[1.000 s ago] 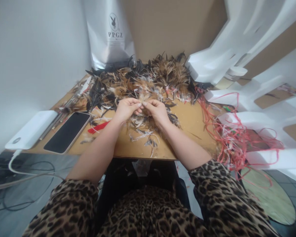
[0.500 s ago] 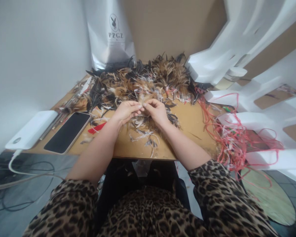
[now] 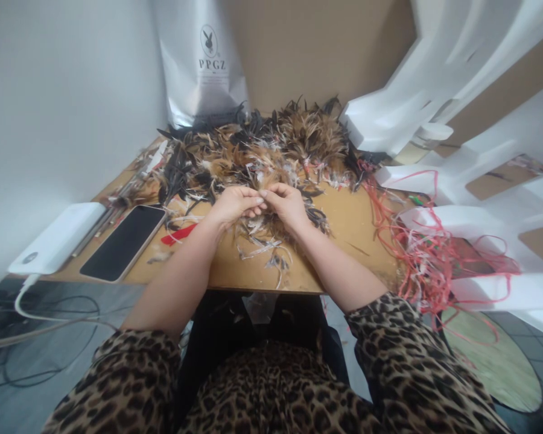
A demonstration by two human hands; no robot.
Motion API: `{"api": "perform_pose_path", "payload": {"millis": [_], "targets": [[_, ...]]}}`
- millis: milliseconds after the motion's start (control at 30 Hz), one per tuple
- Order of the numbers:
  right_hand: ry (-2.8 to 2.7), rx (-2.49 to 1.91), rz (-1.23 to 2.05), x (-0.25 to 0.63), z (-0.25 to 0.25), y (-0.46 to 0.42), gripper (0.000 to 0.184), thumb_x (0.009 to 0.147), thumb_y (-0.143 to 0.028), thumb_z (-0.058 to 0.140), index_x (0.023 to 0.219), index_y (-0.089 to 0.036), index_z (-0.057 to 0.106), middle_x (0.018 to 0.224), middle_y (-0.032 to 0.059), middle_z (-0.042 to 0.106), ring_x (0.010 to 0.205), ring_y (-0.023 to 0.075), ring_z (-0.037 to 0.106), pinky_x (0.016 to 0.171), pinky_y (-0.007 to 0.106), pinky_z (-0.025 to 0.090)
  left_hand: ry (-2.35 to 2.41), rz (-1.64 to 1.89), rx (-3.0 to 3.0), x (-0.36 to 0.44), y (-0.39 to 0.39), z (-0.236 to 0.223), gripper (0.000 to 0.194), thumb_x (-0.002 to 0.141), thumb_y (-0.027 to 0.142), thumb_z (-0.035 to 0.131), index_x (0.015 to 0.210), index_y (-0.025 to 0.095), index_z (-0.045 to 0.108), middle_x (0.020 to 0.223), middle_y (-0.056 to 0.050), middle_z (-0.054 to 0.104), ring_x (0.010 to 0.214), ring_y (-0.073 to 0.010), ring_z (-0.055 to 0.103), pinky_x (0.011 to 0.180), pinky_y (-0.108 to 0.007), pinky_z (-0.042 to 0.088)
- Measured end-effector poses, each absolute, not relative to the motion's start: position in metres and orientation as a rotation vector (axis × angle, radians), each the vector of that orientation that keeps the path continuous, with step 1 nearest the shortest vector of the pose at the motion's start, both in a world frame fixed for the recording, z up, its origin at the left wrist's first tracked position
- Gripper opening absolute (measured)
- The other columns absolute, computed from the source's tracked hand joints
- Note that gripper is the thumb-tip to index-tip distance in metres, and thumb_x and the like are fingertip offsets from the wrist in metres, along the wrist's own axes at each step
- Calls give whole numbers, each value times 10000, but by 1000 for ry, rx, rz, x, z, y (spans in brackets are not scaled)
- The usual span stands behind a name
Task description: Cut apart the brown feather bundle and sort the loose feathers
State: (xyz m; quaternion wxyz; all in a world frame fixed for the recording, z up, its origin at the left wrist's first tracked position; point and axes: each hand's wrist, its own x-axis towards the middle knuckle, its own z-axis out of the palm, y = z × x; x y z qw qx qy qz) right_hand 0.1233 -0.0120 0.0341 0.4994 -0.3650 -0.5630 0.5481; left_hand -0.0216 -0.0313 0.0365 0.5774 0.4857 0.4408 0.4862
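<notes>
A heap of brown, black and tan feathers covers the far half of a wooden table. My left hand and my right hand meet at the near edge of the heap, fingertips touching. Both hands are closed in a pinch on a small tuft of pale feathers that sticks up between them. More loose feathers and white strips lie under and in front of my wrists.
A black phone and a white power bank with a cable lie at the left. A red scrap is beside the phone. Tangled red strings spill over white foam pieces at the right. A silver bag stands behind.
Both hands have sunk slightly toward the table and pressed closer together on the tuft. Nothing else has moved.
</notes>
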Motion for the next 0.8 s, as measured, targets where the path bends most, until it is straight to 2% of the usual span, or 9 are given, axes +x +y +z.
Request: {"api": "perform_pose_path", "payload": {"millis": [100,267,400,467,567,667,800], "targets": [[-1353,-872,1356,124,37,-14,304,589,-415,733,641,-159,576,536,-44,553,483,58,449,489,197,370,1030,1131,1111,-20,-32,38,120,634,164,743,690,79,679,616,-75,667,467,-68,565,455,-157,436],[-1354,-853,1411,124,39,-15,306,598,-417,732,646,-162,569,549,-37,559,508,73,501,526,212,411,1010,1130,1060,-20,-33,39,108,635,144,735,697,71,686,621,-78,668,466,-65,564,455,-154,436],[-1424,-813,1353,125,35,-13,318,621,-427,724,754,-172,588,652,-24,588,571,82,522,585,230,442,956,1155,998,-23,-31,37,132,645,151,740,721,61,681,616,-69,659,480,-62,574,462,-139,443],[-1551,-793,1215,126,34,-12,340,636,-425,719,844,-181,607,750,-4,606,636,96,534,630,247,455,914,1191,925,-26,-30,37,149,649,153,743,751,65,679,606,-57,652,503,-70,593,479,-136,457],[-1808,-804,841,129,35,-13,325,682,-397,697,926,-195,627,856,23,600,689,115,516,673,271,449,874,1215,835,-29,-29,38,163,650,146,746,773,67,676,685,-72,680,572,-90,631,541,-159,500],[-1977,-790,528,133,37,-15,235,761,-352,630,932,-192,631,875,39,589,756,141,519,735,290,436,879,1179,811,-29,-31,40,164,653,141,744,782,70,673,731,-78,689,611,-102,646,586,-188,522],[-2069,-808,373,135,36,-15,193,831,-333,545,926,-186,624,871,49,591,821,161,531,762,286,419,887,1138,809,-28,-32,39,147,653,143,741,759,78,661,689,-64,672,605,-108,645,568,-188,511]]}}
